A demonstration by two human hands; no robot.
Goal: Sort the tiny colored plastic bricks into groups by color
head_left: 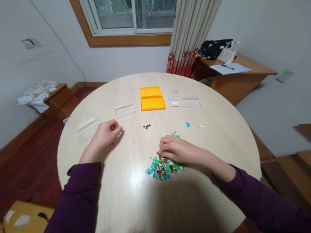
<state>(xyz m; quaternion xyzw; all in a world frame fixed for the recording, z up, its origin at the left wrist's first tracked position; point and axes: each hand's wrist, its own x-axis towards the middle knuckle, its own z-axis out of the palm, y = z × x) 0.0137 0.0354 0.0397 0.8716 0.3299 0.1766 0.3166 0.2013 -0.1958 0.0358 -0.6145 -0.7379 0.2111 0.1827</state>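
Observation:
A mixed pile of small bricks (160,169) in green, blue, brown and red lies on the round table. My right hand (173,148) is over the pile's upper edge, its fingers bent down and pressed together; what they pinch is hidden. My left hand (107,132) hovers at the left with thumb and forefinger closed on something too small to make out. Near it lie a yellow piece (128,137) and a tiny red piece (112,143). Small groups of brown pieces (147,126), blue pieces (188,124) and cream pieces (202,126) sit farther back.
An open orange case (153,103) stands at the table's back middle. Clear plastic boxes flank it: one (124,111) to its left, one (192,103) to its right. Another open clear box (89,129) is beside my left hand. A side desk (258,65) holds papers and a bag.

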